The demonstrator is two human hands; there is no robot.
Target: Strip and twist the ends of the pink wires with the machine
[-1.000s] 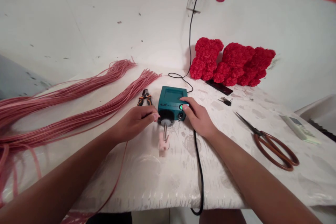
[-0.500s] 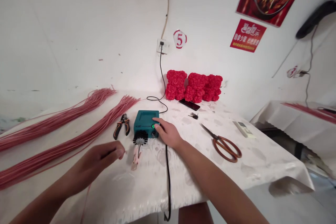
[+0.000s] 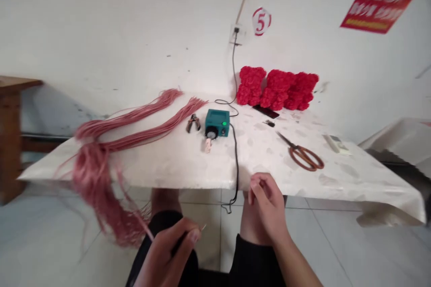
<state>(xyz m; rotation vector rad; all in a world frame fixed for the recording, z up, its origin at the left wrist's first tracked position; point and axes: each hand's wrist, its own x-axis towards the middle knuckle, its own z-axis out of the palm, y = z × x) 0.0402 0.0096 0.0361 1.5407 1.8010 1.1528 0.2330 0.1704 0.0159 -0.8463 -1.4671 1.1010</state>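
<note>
My left hand (image 3: 170, 251) is low over my lap, pinched shut on the end of a thin pink wire (image 3: 148, 233) whose bare tip pokes out past my fingers. My right hand (image 3: 267, 208) hovers near the table's front edge, fingers loosely curled with nothing visible in them. A small teal machine (image 3: 217, 123) with a green light sits mid-table, well beyond both hands, with a pink clip (image 3: 208, 145) in front of it. Long bundles of pink wires (image 3: 134, 125) lie across the left of the table and hang off its edge.
A white table (image 3: 188, 166) carries pliers (image 3: 193, 123), brown-handled scissors (image 3: 305, 154), a remote (image 3: 335, 143), a phone (image 3: 266, 111) and red rose bears (image 3: 276, 89). A black cord (image 3: 235, 161) drops over the front edge. A wooden bench (image 3: 11, 134) stands left.
Both hands have come back from the teal machine toward my lap. The left hand has drawn the wire away from the machine. The view has pulled back and shows my knees and the floor.
</note>
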